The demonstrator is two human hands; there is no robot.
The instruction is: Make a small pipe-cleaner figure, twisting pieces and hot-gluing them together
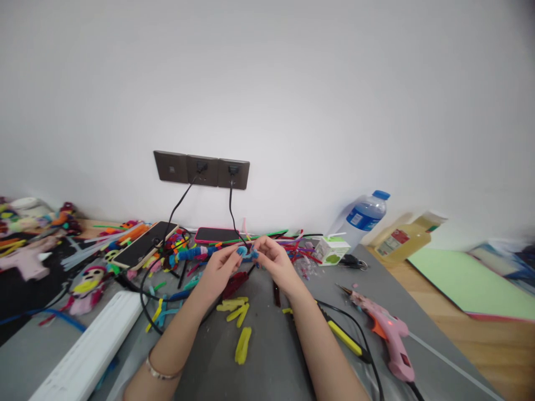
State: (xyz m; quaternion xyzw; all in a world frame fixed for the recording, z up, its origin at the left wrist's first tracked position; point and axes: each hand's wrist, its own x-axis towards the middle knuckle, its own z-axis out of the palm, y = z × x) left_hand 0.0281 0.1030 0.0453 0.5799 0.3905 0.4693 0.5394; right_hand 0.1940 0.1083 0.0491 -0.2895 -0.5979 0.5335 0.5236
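Note:
In the middle of the head view, above the grey table, my left hand (220, 272) and my right hand (275, 263) meet with fingertips pinched. Between them is a short, curled light-blue pipe cleaner (248, 255), gripped from both sides. Fingers cover part of it. Below the hands lie several folded yellow pipe cleaner pieces (238, 311), with one thicker yellow bundle (243, 345) nearer to me. A yellow and black utility knife (345, 337) rests beside my right forearm. Just behind my left hand is a row of blue fuzzy pieces (190, 254).
A pink hot glue gun (390, 337), its light lit, lies at right with its cord. At left are a white power strip (90, 351), a phone (146, 245) and a fuzzy doll (88, 287). A water bottle (366, 214) and small box (332, 250) stand behind. Black cables loop nearby.

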